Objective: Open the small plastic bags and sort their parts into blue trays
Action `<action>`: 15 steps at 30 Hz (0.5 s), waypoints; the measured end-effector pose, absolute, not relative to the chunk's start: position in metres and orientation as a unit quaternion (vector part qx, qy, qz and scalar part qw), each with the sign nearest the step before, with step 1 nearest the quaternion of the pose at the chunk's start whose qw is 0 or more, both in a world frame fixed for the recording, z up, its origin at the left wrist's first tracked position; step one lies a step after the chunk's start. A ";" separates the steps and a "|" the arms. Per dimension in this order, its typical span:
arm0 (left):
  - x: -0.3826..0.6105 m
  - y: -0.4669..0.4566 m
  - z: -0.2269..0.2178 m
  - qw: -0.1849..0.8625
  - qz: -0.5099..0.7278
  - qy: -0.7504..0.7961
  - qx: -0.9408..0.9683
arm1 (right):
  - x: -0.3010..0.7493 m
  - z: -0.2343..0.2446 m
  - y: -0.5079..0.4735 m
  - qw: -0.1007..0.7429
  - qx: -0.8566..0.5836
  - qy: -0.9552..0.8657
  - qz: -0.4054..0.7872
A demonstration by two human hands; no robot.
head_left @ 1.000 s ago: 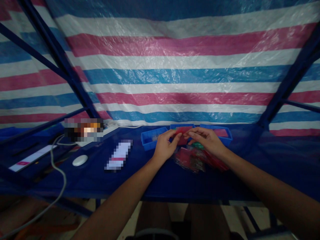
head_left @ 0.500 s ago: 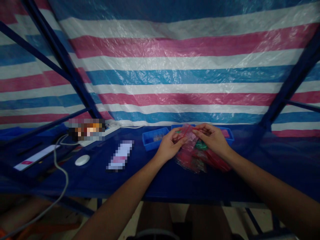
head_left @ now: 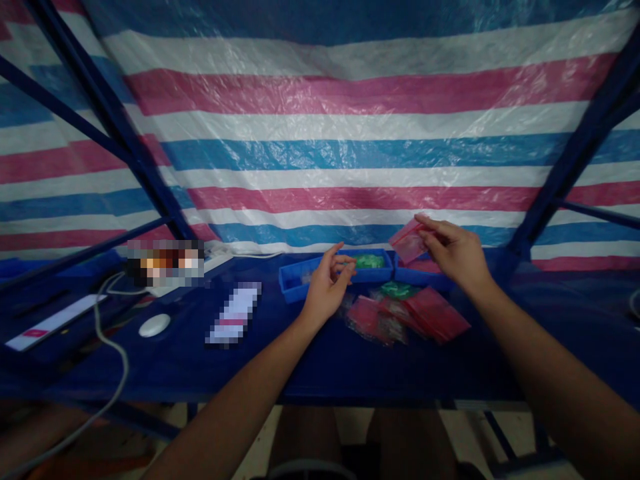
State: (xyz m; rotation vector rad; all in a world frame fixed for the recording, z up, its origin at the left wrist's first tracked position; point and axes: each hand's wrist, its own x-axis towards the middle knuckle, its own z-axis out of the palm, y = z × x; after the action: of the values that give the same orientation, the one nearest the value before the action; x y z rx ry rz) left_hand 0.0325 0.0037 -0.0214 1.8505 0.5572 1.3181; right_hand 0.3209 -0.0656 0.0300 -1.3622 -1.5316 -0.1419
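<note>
My right hand is raised at the back right, pinching a small pink zip-lock bag by its edge between thumb and fingers. To the left, my left hand hovers over the near edge of the blue bins, its fingers loosely bent and apart; no object shows in them. Behind that hand is a blue bin of green packets. Below both hands, a loose pile of pink bags lies on the blue table, with clear packets among them and a green packet at its back edge.
A blue bin with small clear pieces stands left of centre; another bin holds pink bags. Further left lie a blurred-out phone, a white mouse, a white cable and a power strip. Striped sheeting hangs behind.
My hands were together at a pink bag above the pile. They have parted: the right has lifted the bag up and right, while the left has let go and uncurled.
</note>
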 end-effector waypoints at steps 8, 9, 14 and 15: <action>0.033 -0.003 -0.018 0.376 0.467 0.226 0.768 | 0.364 0.013 -0.042 0.389 -0.693 -0.606 -0.046; 0.033 -0.003 -0.018 0.372 0.462 0.229 0.772 | 0.366 0.010 -0.040 0.344 -0.703 -0.621 -0.029; 0.032 -0.004 -0.016 0.359 0.454 0.237 0.780 | 0.365 0.000 -0.040 0.250 -0.710 -0.658 0.008; 0.031 -0.005 -0.015 0.357 0.452 0.238 0.782 | 0.364 -0.001 -0.041 0.244 -0.707 -0.664 0.008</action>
State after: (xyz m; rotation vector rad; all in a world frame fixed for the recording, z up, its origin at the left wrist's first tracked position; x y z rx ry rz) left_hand 0.0312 -0.0047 -0.0153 2.0185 0.6143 1.1671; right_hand 0.3636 -0.0409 -0.0005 -1.9305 -1.8125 0.0224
